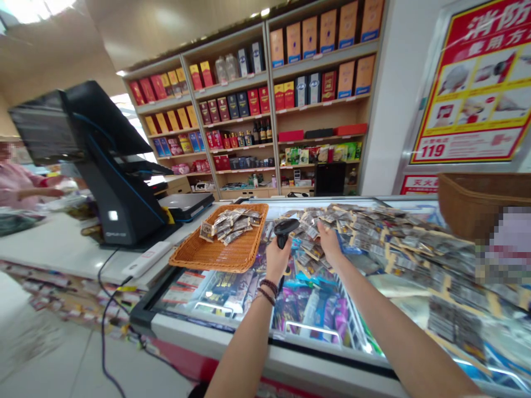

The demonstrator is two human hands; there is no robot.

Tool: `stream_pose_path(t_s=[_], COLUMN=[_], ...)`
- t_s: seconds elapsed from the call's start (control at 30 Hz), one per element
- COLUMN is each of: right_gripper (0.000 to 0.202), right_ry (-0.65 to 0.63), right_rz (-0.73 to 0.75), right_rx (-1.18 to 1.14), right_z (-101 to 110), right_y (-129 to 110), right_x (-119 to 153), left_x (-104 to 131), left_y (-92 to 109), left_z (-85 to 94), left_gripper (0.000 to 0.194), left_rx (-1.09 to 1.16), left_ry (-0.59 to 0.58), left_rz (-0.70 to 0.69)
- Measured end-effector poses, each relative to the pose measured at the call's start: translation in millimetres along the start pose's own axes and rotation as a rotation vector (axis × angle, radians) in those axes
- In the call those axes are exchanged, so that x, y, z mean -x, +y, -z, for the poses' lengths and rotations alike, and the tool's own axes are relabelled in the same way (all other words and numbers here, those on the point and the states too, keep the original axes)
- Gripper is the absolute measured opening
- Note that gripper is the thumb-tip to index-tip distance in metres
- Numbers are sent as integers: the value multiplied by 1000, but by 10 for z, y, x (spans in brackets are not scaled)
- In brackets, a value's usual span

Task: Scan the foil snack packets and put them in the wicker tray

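Observation:
My left hand [277, 260], with beaded bracelets at the wrist, is wrapped round the handle of a black handheld barcode scanner [286, 225]. The scanner's head points away from me, toward the packets. My right hand [329, 243] is closed on a small snack packet [310, 224] in front of the scanner; the fingertips are partly hidden. Many similar packets [377, 232] lie spread over the glass freezer top to the right. Left of my hands, an orange wicker basket [224, 255] holds a heap of the same packets [232, 224] toward its back.
A dark point-of-sale terminal [120, 193] and a scale [186, 204] stand on the white counter [53, 237] at left, with a cable hanging down. A brown basket [477, 199] stands at right. Shelves of boxes [240, 105] line the back. Another person [25, 182] is at far left.

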State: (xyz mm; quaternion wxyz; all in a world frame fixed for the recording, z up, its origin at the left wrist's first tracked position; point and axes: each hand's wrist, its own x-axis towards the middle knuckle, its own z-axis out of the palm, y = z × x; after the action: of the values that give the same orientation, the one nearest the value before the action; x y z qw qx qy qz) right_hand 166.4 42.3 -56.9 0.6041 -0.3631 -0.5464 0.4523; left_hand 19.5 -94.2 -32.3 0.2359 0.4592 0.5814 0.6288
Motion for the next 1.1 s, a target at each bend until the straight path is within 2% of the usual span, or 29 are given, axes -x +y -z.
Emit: stream_pose_path(t_s=[0.13, 0.27, 0.4, 0.57, 0.87, 1.1], right_gripper=[34, 28, 24, 22, 21, 19], right_ry=[12, -35, -9, 17, 12, -18], right_rz=[-159, -185, -221, -232, -231, -177], right_rx=[-416, -586, -686, -724, -700, -688], right_z=[-71, 27, 92, 74, 75, 89], right_y=[50, 43, 19, -3, -71, -91], right_x=[-12, -12, -11, 6, 47, 61], left_x=[44, 68, 73, 81, 75, 83], left_y=[91, 132, 113, 101, 65, 112], left_z=[6, 0, -20, -37, 1, 17], left_gripper=[35, 34, 35, 32, 36, 36], left_rx=[-9, -31, -44, -93, -54, -46], left_ry=[-3, -43, -93, -124, -54, -40], left_rz=[-8, -5, -15, -11, -28, -30])
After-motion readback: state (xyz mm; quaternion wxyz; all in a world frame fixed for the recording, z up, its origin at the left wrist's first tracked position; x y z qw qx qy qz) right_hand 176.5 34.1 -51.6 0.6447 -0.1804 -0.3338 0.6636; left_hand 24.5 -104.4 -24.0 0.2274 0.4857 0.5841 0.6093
